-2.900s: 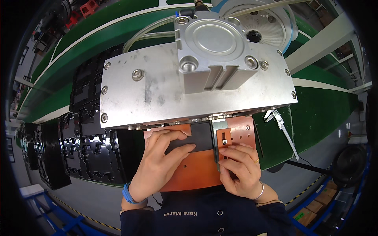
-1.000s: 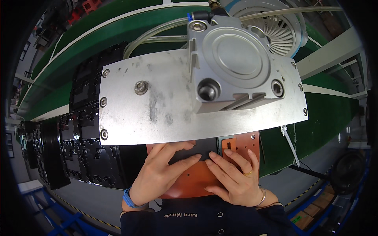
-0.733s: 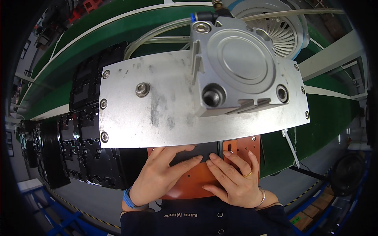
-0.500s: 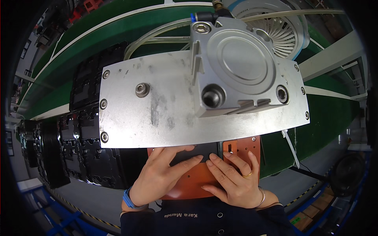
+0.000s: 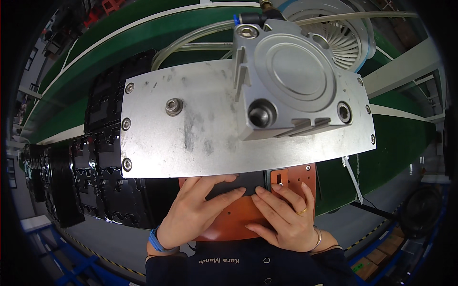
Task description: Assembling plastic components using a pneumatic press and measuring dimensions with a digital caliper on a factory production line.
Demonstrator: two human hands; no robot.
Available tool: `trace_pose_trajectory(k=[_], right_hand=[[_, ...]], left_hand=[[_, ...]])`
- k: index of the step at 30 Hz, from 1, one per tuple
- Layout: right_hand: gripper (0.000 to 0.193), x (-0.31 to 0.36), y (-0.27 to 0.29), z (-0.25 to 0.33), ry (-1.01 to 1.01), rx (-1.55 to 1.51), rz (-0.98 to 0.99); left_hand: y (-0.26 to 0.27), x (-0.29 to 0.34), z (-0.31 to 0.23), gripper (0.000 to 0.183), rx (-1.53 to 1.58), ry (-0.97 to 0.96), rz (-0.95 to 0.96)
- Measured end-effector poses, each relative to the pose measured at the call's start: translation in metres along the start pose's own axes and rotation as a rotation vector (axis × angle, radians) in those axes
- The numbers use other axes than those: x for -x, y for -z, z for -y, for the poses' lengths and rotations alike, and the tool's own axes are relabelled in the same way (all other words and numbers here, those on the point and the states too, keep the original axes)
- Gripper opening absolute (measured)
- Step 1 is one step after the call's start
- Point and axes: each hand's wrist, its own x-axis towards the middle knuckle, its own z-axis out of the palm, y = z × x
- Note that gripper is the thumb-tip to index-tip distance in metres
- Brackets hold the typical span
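Note:
A flat black rectangular piece [image 5: 245, 187] lies on an orange base plate [image 5: 229, 221], partly hidden beneath the metal press above it. My left hand [image 5: 193, 209] rests at the left side of the black piece, thumb on its near edge and fingers reaching under the press. At its right edge, my right hand [image 5: 284, 217] lies with fingers stretched out and thumb over the orange plate. Neither hand grips anything. An orange slotted block [image 5: 280, 177] sits just beyond my right fingers.
The press's silver plate [image 5: 205, 128] with an air cylinder [image 5: 296, 76] hangs over the work. Black plastic trays [image 5: 114, 190] stand at the left on a green bench [image 5: 396, 143]. A white fan [image 5: 341, 40] is behind, and a white cable tie [image 5: 352, 178] sticks out at the right.
Both hands keep practically the same pose on the black piece. The whole picture has shifted very slightly.

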Motion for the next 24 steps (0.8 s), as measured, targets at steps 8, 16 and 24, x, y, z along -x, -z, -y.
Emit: trace_pose_trajectory(k=[8, 16, 24], right_hand=[[0.024, 0.012, -0.004, -0.007, -0.158, -0.171, -0.338], [0.021, 0.003, -0.001, 0.0, -0.114, -0.02, -0.175], [0.019, 0.006, -0.003, -0.001, -0.014, -0.032, -0.126]], left_hand=[[0.002, 0.0, 0.003, 0.035, 0.016, -0.025, 0.007], [0.001, -0.002, 0.004, 0.035, 0.007, -0.062, -0.012], [0.002, 0.0, 0.003, 0.035, 0.024, -0.047, -0.008]])
